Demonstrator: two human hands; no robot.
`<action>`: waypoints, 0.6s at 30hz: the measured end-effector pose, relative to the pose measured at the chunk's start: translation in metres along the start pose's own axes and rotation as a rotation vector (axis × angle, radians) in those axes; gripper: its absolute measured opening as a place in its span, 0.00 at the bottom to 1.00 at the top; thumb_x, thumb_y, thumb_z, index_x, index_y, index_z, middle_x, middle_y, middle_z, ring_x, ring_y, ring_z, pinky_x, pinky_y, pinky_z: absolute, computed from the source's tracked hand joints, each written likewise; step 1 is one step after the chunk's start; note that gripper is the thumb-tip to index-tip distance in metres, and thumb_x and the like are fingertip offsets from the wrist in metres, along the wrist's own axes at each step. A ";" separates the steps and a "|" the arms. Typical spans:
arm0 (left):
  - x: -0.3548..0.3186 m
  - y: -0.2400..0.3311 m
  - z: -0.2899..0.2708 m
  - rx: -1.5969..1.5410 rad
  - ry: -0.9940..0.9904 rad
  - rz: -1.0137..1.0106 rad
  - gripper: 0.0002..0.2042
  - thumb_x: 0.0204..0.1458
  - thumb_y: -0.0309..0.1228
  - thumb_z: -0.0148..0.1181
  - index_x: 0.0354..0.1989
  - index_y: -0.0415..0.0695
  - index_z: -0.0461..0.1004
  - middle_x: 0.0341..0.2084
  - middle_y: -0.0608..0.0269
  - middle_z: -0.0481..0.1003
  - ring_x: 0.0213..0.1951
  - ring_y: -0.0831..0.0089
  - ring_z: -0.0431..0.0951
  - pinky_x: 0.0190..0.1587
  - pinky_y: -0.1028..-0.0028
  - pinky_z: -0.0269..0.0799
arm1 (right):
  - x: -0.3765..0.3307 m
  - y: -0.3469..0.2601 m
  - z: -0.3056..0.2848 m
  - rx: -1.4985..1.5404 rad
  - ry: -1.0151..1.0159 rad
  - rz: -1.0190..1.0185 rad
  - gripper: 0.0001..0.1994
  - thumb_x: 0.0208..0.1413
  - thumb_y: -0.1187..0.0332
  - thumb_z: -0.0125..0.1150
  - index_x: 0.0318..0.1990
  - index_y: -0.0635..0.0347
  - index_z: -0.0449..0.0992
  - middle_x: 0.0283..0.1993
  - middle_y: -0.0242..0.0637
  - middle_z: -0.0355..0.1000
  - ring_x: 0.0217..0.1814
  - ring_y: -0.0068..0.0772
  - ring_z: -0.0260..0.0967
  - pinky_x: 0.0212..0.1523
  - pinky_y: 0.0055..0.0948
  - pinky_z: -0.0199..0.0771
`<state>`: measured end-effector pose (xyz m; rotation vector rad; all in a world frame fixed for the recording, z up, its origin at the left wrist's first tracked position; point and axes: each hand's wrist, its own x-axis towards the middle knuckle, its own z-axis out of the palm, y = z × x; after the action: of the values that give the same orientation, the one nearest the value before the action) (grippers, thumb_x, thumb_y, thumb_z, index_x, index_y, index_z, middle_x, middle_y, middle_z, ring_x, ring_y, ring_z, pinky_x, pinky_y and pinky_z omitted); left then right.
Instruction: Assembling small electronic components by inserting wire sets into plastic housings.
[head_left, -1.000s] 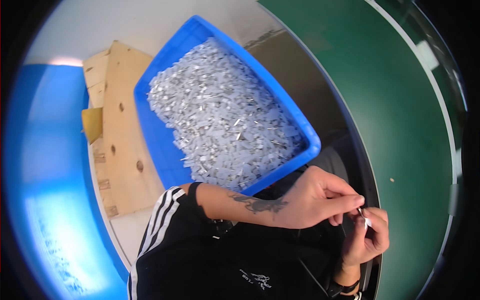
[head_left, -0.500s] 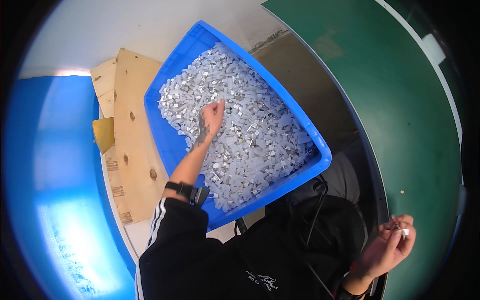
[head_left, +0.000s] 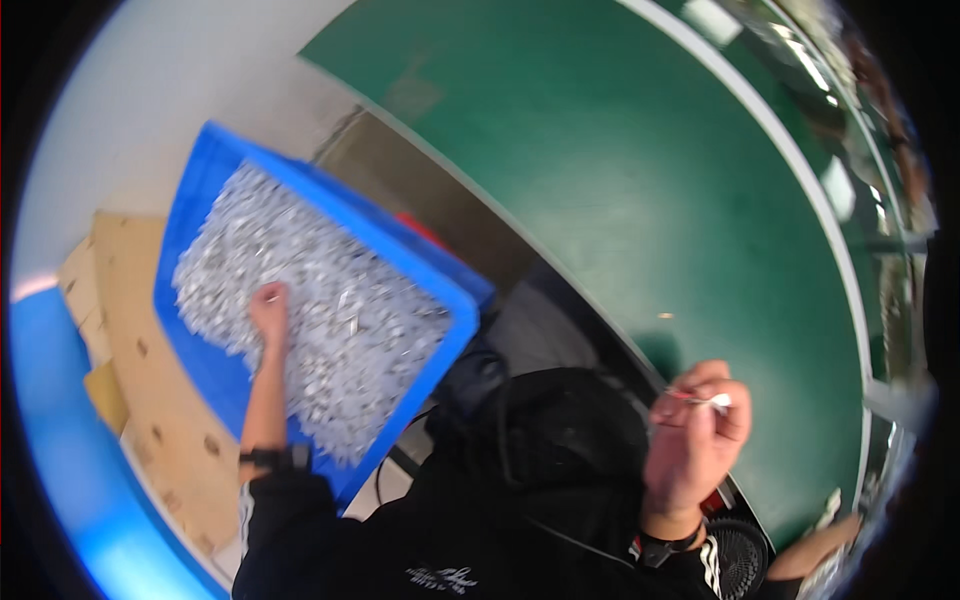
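Observation:
My left hand [head_left: 268, 308] reaches into a blue plastic bin [head_left: 215, 175] and rests among its heap of several small silvery-white parts [head_left: 330, 330]; the fingers are buried, so its grip is hidden. My right hand [head_left: 697, 432] is raised over the edge of the green belt surface [head_left: 640, 180], fingers pinched on one small white part [head_left: 716, 400]. Black sleeves cover both arms, and each wrist carries a dark band.
Brown cardboard sheets [head_left: 140, 330] lie under and left of the bin. A blue surface [head_left: 60, 440] curves along the far left. Another person's hand [head_left: 815, 550] shows at the lower right beside a dark round fan grille [head_left: 738, 560].
The view has swung right, bringing more green surface in. My left hand stays in the bin's parts. My right hand has risen toward the green edge with the small part.

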<state>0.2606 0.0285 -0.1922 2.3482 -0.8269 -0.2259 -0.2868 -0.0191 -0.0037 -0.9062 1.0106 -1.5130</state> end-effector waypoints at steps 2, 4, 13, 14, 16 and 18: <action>-0.050 0.133 -0.022 -0.410 -0.253 0.034 0.08 0.52 0.29 0.58 0.38 0.39 0.74 0.30 0.61 0.77 0.28 0.79 0.74 0.28 0.80 0.69 | 0.000 0.001 -0.001 0.033 -0.005 -0.033 0.06 0.53 0.74 0.56 0.36 0.66 0.68 0.38 0.47 0.67 0.28 0.27 0.67 0.29 0.23 0.74; -0.104 0.211 -0.030 -0.611 -0.422 0.232 0.07 0.54 0.26 0.54 0.39 0.39 0.72 0.29 0.59 0.77 0.26 0.79 0.75 0.25 0.81 0.69 | 0.000 0.003 0.007 0.076 -0.049 -0.044 0.05 0.54 0.75 0.55 0.37 0.66 0.68 0.40 0.49 0.68 0.27 0.26 0.67 0.28 0.23 0.73; -0.256 0.367 0.001 -0.884 -1.535 0.166 0.09 0.52 0.19 0.58 0.42 0.32 0.73 0.31 0.58 0.77 0.34 0.77 0.78 0.34 0.79 0.76 | 0.003 -0.012 0.015 -0.109 -0.041 -0.339 0.06 0.55 0.75 0.56 0.38 0.66 0.66 0.36 0.49 0.70 0.27 0.22 0.67 0.28 0.18 0.69; -0.261 0.370 0.004 -0.954 -1.534 0.092 0.10 0.50 0.18 0.59 0.42 0.31 0.73 0.32 0.58 0.76 0.35 0.77 0.78 0.35 0.79 0.77 | 0.001 -0.014 0.006 -0.122 -0.043 -0.289 0.06 0.55 0.77 0.56 0.38 0.66 0.67 0.35 0.47 0.70 0.28 0.23 0.67 0.29 0.18 0.69; -0.260 0.376 0.002 -0.886 -1.515 0.251 0.11 0.49 0.17 0.59 0.43 0.31 0.72 0.34 0.58 0.75 0.34 0.77 0.78 0.35 0.79 0.77 | 0.002 -0.011 0.002 -0.102 -0.021 -0.278 0.06 0.54 0.77 0.56 0.38 0.66 0.67 0.35 0.47 0.70 0.28 0.23 0.68 0.29 0.18 0.69; -0.262 0.377 0.008 -0.814 -1.516 0.343 0.15 0.46 0.14 0.60 0.44 0.30 0.71 0.38 0.57 0.72 0.32 0.76 0.77 0.33 0.79 0.78 | 0.002 -0.010 -0.002 -0.025 -0.023 -0.232 0.06 0.54 0.80 0.56 0.38 0.67 0.68 0.39 0.48 0.69 0.27 0.21 0.67 0.28 0.17 0.69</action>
<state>-0.1394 -0.0427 0.0216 0.9263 -1.3474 -1.8665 -0.2927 -0.0204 0.0055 -1.0859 0.9339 -1.6807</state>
